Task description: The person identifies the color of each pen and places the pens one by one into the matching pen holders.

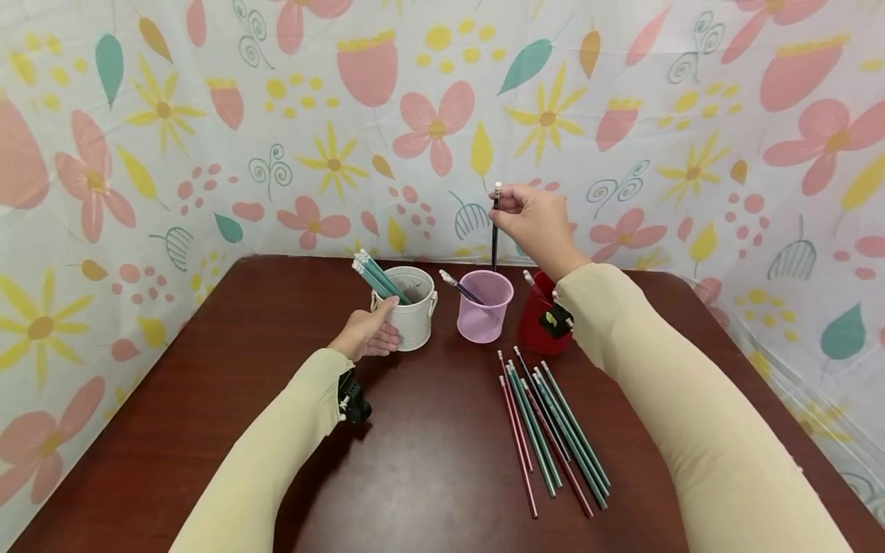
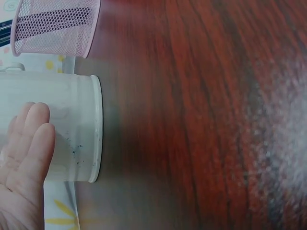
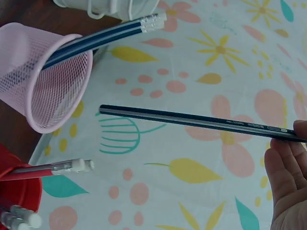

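My right hand (image 1: pixel 531 219) pinches a dark blue pencil (image 1: pixel 495 238) near its white eraser end. That pencil hangs nearly upright above the pink mesh cup (image 1: pixel 482 319), its lower tip apart from the rim in the right wrist view. A few dark blue pencils (image 3: pixel 100 43) lean inside this cup. My left hand (image 1: pixel 372 332) rests on the side of the white bucket (image 1: pixel 415 326), with fingers (image 2: pixel 38 143) straight along its wall and the thumb up by the rim. Green pencils (image 1: pixel 379 276) lean in the white bucket.
A red bucket (image 1: pixel 535 326) with pencils in it (image 3: pixel 53 168) stands right of the pink cup, partly hidden by my right wrist. Loose red, green and dark blue pencils (image 1: pixel 553 430) lie on the brown table (image 1: pixel 415 468) in front. A flower-patterned cloth (image 1: pixel 442 69) hangs behind.
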Available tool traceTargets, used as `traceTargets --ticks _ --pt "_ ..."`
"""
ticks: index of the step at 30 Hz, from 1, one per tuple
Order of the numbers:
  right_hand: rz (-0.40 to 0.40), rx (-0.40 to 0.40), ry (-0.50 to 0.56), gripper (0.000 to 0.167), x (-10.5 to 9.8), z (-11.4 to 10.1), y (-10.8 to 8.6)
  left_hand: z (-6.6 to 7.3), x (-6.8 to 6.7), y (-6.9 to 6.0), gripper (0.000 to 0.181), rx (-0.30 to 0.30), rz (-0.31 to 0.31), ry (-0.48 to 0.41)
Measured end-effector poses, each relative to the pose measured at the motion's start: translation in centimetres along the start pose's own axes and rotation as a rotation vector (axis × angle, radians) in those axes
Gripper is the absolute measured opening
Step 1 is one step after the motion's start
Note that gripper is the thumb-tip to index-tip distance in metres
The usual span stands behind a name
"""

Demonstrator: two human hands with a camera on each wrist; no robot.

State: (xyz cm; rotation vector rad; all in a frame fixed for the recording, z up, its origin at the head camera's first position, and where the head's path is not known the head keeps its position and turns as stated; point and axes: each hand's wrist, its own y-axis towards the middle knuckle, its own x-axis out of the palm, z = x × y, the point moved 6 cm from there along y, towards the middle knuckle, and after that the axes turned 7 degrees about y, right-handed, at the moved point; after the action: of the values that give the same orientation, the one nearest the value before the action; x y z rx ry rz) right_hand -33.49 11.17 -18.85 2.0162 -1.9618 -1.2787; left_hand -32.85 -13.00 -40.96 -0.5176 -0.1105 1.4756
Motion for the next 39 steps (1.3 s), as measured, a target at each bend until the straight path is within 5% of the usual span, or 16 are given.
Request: traceTargets --ticks 12,29,39 --pt "-0.112 0.047 -0.009 0.023 2.8 2.5 -0.6 -0.1 0.1 0.0 0.069 0.006 -0.008 -0.010" --pt "-0.184 -0.028 -0.226 0.014 7.5 7.1 -4.5 -0.3 0.3 0.2 0.069 0.005 0.010 -0.034" --pt "-0.215 -0.010 -0.200 0.010 8.6 8.3 -5.2 -0.4 0.2 0.2 0.070 0.011 0.030 -0.042"
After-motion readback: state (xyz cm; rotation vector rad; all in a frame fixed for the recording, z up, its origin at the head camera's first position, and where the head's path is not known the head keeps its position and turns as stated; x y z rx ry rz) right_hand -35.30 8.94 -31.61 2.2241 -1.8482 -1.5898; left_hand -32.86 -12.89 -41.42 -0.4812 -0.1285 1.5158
